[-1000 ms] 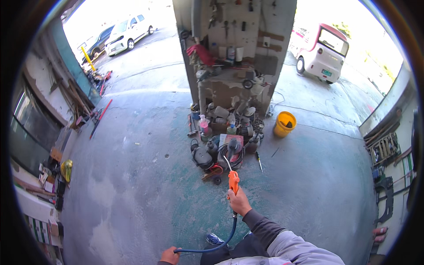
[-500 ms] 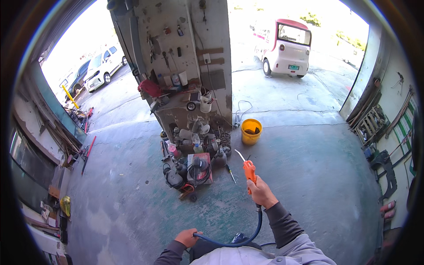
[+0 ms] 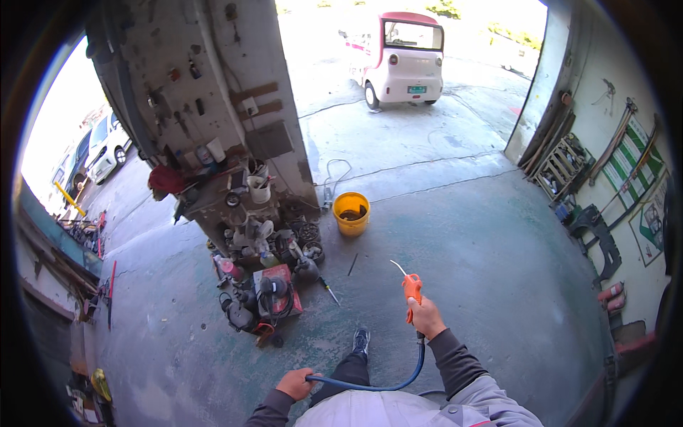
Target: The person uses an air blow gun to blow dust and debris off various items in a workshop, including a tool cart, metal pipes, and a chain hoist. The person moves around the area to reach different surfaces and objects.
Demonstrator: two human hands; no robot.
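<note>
My right hand (image 3: pixel 427 318) is closed around the grip of an orange air blow gun (image 3: pixel 413 286), its thin pale nozzle angled up and to the left. From the base of the gun a dark blue hose (image 3: pixel 388 388) sags across the front of my body. At lower left, my left hand (image 3: pixel 295 384) pinches that hose, which runs out past the thumb. One of my shoes (image 3: pixel 361 341) shows on the floor between the hands.
A yellow bucket (image 3: pixel 351 213) with dark contents stands ahead. Left of it, tools and bottles crowd a pillar shelf (image 3: pixel 206 188); a red box (image 3: pixel 281 292) and a screwdriver (image 3: pixel 329 290) lie below. Beyond the doorway is a small white-and-red vehicle (image 3: pixel 409 60). Racks (image 3: pixel 562 167) line the right wall.
The view has swung right, so the pillar, bucket and vehicle sit further left. One foot has come into sight. Both hands keep hold of the blow gun and hose.
</note>
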